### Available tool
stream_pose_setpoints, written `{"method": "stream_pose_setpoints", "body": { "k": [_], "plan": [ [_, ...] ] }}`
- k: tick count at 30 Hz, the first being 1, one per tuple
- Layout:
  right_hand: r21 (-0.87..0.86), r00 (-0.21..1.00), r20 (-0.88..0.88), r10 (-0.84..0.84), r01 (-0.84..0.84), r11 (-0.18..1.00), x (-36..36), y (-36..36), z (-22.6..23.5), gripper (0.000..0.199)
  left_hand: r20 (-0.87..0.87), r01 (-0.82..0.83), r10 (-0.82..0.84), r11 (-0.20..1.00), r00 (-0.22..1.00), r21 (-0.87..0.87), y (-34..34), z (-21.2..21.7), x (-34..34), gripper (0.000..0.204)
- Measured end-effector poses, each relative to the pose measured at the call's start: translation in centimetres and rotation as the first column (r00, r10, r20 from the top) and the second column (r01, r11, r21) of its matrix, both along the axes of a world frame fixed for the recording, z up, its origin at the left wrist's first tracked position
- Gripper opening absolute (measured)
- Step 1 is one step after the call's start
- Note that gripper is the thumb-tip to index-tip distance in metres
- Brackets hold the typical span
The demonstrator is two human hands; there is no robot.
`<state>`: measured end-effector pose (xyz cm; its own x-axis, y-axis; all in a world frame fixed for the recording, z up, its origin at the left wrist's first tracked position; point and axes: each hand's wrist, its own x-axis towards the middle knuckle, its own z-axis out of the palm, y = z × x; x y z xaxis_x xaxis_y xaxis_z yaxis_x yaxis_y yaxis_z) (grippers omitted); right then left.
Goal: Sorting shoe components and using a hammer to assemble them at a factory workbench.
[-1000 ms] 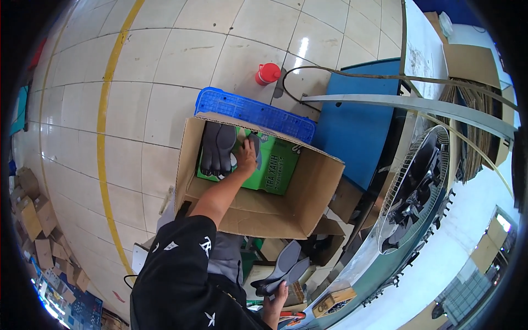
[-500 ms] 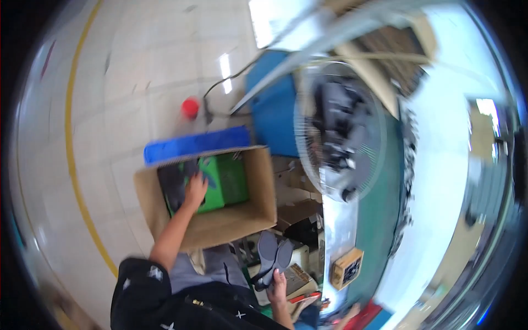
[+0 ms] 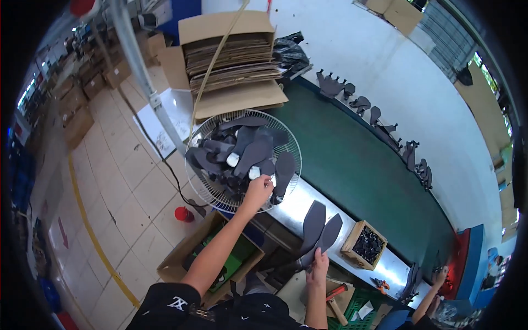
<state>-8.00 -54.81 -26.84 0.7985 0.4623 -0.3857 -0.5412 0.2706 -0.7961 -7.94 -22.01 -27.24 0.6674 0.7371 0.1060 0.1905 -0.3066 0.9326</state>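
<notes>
My left hand (image 3: 258,193) reaches to the right rim of a round wire basket (image 3: 199,193) heaped with dark grey shoe soles (image 3: 256,155). Its fingers are pinched together beside a sole (image 3: 284,169) at that rim; what they grip there is too small to tell. Lower down, my right hand (image 3: 317,268) grips a pair of grey soles (image 3: 314,224) by their narrow ends, the broad ends fanned upward. A wooden box (image 3: 347,252) of small black parts stands to the right of that pair.
A green conveyor belt (image 3: 352,165) runs beyond the metal ledge, with soles along its far edge. Below the basket is an open carton (image 3: 173,268). A hammer (image 3: 336,308) and pliers (image 3: 379,284) lie near my right arm. Another person's hand (image 3: 440,276) shows at the lower right.
My left hand has left the carton and is now at the wire basket. The view has swung toward the belt. My right hand still holds the pair of soles.
</notes>
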Motion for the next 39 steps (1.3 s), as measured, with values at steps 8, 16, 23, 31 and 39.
{"method": "stream_pose_setpoints", "body": {
  "k": [8, 16, 23, 31, 39],
  "plan": [
    [-0.196, 0.974, 0.147, -0.173, 0.2, 0.96, 10.6, 2.5, -3.7, 0.028, -0.526, 0.435, -0.485, 0.872, 0.699, -0.225, 1.6, 0.3, 8.5, 0.048],
    [-0.387, 0.889, 0.429, -0.159, 0.34, 0.857, 13.3, -2.0, -3.5, 0.026, -0.445, 0.111, -0.234, 0.952, 0.864, -0.286, -2.2, 5.3, 4.8, 0.073],
    [-0.878, 0.856, 0.399, 0.329, 0.253, 0.407, 12.4, -3.0, -2.8, 0.033, -0.392, 0.259, -0.233, 0.966, 0.89, 0.015, -12.3, 6.1, 4.6, 0.047],
    [-0.634, 0.52, 0.769, 0.372, 0.693, 0.343, 10.0, 0.1, 1.4, 0.04, -0.266, 0.113, 0.016, 0.879, 0.964, 0.463, -6.3, 7.0, 3.1, 0.017],
    [-0.956, 0.788, 0.241, 0.567, 0.092, 0.278, 11.1, 15.6, 0.3, 0.054, -0.901, 0.408, 0.214, 0.835, 0.378, 0.37, 9.0, 5.8, 4.5, 0.059]
  ]
}}
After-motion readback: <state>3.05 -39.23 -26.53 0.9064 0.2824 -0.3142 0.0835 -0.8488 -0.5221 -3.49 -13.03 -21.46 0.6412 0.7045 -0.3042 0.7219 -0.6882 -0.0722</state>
